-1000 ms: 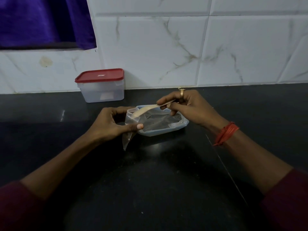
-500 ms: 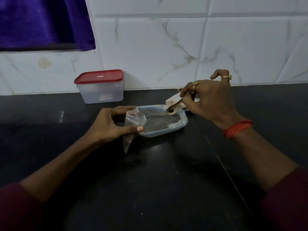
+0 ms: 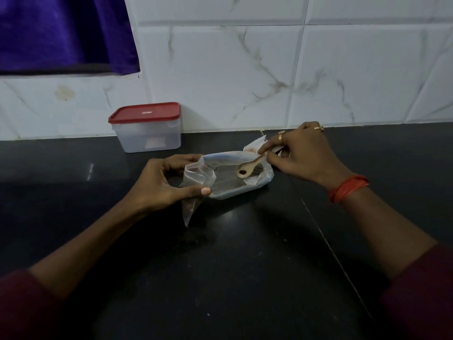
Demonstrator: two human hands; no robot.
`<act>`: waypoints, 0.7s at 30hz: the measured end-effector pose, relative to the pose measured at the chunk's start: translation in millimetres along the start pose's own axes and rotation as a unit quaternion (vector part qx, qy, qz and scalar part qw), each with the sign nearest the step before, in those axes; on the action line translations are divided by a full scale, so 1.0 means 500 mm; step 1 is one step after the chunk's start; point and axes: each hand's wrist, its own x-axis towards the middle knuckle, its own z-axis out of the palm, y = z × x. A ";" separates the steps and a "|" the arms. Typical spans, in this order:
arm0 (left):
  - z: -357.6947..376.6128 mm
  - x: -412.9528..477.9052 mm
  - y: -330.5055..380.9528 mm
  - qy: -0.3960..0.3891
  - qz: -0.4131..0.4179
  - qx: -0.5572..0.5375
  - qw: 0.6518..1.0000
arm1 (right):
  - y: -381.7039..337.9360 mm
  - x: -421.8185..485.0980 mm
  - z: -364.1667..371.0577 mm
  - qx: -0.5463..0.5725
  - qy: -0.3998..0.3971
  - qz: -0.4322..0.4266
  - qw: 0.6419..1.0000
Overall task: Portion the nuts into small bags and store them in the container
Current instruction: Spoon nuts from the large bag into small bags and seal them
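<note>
Left hand [image 3: 159, 182]: thumb and fingers pinch the mouth of a small clear bag [image 3: 196, 177], whose lower end hangs toward the black counter [image 3: 220, 266]. Right hand [image 3: 301, 153]: fingers curl round the handle of a wooden spoon [image 3: 247, 168], whose bowl points toward the bag and carries one dark nut [image 3: 242, 172]; rings [image 3: 281, 137] on the fingers, red bangles [image 3: 348, 191] at the wrist. Under the spoon: a shallow clear tray [image 3: 235, 190] on the counter, between the hands. Just behind the right hand: a crumpled packet [image 3: 253, 146], contents unclear. Against the tiled wall [image 3: 245, 69], well apart from the tray: the storage container [image 3: 149, 136], translucent, with its red lid [image 3: 144, 112] on. Above it: a purple curtain [image 3: 61, 30]
</note>
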 end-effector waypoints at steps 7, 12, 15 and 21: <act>-0.001 -0.001 0.001 -0.001 0.015 -0.002 1.000 | -0.001 -0.003 -0.006 -0.066 0.011 -0.094 0.993; 0.002 -0.001 0.004 0.001 0.026 0.005 1.000 | -0.005 0.002 -0.002 -0.035 0.027 -0.107 0.993; 0.003 0.000 0.005 -0.001 0.028 0.003 1.000 | -0.010 0.002 0.009 -0.028 0.020 -0.080 0.996; 0.004 0.000 0.005 -0.005 0.026 0.002 1.000 | -0.012 -0.001 0.037 -0.124 -0.063 -0.092 0.986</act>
